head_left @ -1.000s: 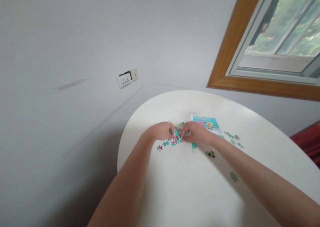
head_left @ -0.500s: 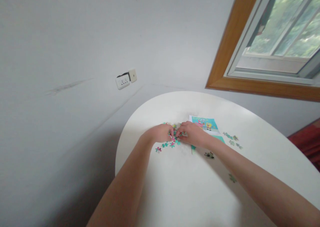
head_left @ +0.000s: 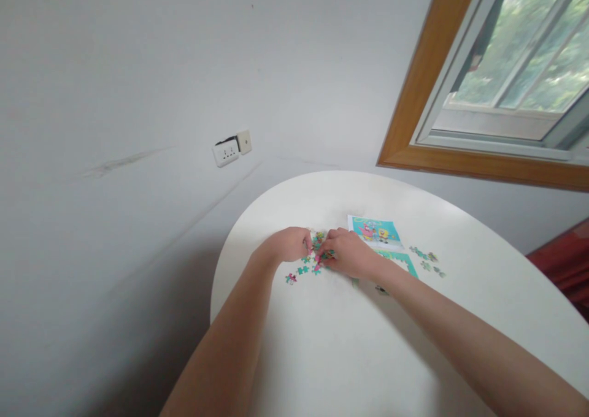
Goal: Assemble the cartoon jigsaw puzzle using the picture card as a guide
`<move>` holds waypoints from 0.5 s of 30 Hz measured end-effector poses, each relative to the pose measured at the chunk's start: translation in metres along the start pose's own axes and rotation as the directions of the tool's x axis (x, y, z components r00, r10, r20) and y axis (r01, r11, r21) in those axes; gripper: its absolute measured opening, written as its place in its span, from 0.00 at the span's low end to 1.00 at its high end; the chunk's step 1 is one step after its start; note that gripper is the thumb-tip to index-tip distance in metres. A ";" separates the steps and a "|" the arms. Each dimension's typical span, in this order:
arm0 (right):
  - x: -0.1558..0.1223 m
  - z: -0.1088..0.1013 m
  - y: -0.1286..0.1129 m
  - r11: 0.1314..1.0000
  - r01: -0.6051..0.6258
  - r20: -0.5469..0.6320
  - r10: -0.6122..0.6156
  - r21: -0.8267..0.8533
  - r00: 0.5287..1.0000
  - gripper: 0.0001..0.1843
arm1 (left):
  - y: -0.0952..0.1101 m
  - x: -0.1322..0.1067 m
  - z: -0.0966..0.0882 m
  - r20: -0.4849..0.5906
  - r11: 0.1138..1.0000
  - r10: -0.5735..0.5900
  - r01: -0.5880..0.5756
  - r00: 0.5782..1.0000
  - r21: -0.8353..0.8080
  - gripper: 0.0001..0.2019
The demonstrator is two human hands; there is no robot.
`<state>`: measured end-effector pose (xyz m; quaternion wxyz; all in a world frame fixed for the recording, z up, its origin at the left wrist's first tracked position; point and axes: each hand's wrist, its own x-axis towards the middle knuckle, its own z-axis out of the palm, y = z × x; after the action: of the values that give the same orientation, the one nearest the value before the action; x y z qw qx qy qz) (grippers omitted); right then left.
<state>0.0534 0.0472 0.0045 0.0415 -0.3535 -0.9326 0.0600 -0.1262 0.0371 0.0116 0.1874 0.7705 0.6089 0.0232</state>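
Small teal, pink and yellow jigsaw pieces (head_left: pixel 317 243) lie in a loose pile on the white round table (head_left: pixel 322 343). At the pile's left edge my left hand (head_left: pixel 291 244) is closed, its fingertips pinching what looks like a dark-marked jigsaw piece. My right hand (head_left: pixel 347 252) reaches over the pile's right side with bent fingers, touching pieces. Whatever is under its fingertips is mostly hidden. A few pieces, including a pink and white piece (head_left: pixel 291 279), lie nearest me. Beside my right hand is a partly assembled teal puzzle border (head_left: pixel 405 261), partly covered by my forearm.
Behind the border lies a picture sheet (head_left: pixel 377 230) with cartoon figures. More loose pieces (head_left: pixel 424 253) sit to the right, and a dark piece (head_left: pixel 381 290) shows by my right forearm. A wall with a socket (head_left: pixel 226 153) and a wood-framed window (head_left: pixel 460 160) stand beyond.
My hands have moved slightly apart over the pile, the left one leftwards. My right hand has turned lower over the pieces, and more of the teal border shows. The view has shifted a little.
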 end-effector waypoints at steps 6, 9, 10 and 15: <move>0.009 0.004 0.000 1.000 0.001 0.036 -0.002 0.030 0.999 0.10 | -0.003 -0.002 -0.001 0.017 0.999 -0.032 0.031 0.999 0.022 0.11; 0.015 0.005 0.002 0.998 0.003 0.046 -0.005 0.059 0.999 0.09 | -0.001 -0.005 -0.003 0.044 0.998 -0.045 0.044 0.998 0.038 0.09; 0.016 0.006 0.003 0.998 0.002 0.046 -0.005 0.069 0.999 0.09 | 0.000 -0.005 -0.004 0.050 0.998 -0.046 0.044 0.998 0.040 0.08; 0.017 0.009 0.003 0.988 0.003 0.013 -0.005 0.153 1.000 0.07 | 0.002 -0.006 -0.004 0.030 0.999 -0.031 0.030 0.999 0.024 0.09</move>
<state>0.0419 0.0602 -0.0041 0.0624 -0.3468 -0.9263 0.1334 -0.1266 0.0324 0.0171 0.1881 0.7636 0.6177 0.0015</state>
